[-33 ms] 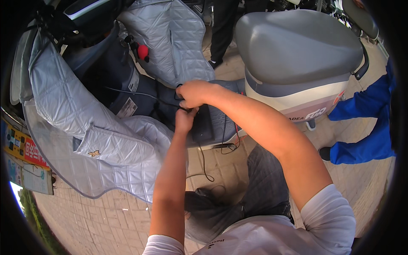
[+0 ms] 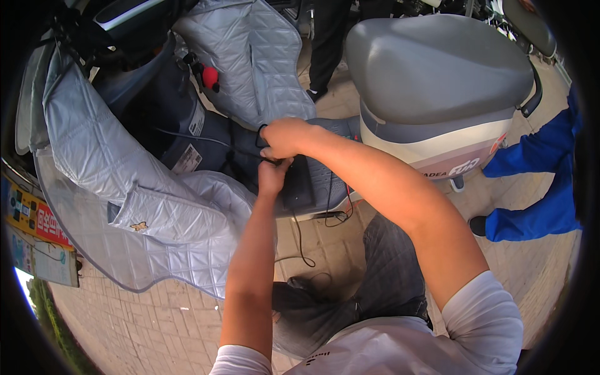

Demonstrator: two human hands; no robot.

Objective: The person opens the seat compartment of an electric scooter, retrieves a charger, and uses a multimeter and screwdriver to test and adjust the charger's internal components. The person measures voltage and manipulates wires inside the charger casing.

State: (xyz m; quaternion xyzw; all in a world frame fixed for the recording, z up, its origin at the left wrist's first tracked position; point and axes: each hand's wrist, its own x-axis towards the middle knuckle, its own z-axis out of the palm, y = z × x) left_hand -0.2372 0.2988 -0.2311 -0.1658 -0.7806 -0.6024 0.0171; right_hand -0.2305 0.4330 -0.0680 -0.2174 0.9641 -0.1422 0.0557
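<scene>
My left hand (image 2: 271, 177) and my right hand (image 2: 286, 138) meet over the footboard (image 2: 337, 164) of an electric scooter. Between them runs a black cable (image 2: 234, 148), which stretches left toward the front panel. Both hands are closed on it, fingertips nearly touching. A dark loop shows beside the right hand's fingers, and my hands partly hide what they grip. Just below them a flat black box (image 2: 297, 184) lies on the footboard. From near that box a thin black cord (image 2: 299, 240) hangs down to the paving.
Silver quilted leg covers (image 2: 106, 134) drape the scooter's front. A clear windshield edge (image 2: 94, 250) curves at the left. The grey seat (image 2: 440, 65) rises at the right. A person in blue trousers (image 2: 537, 181) stands beyond it; another's dark trouser leg (image 2: 328, 47) is behind the footboard.
</scene>
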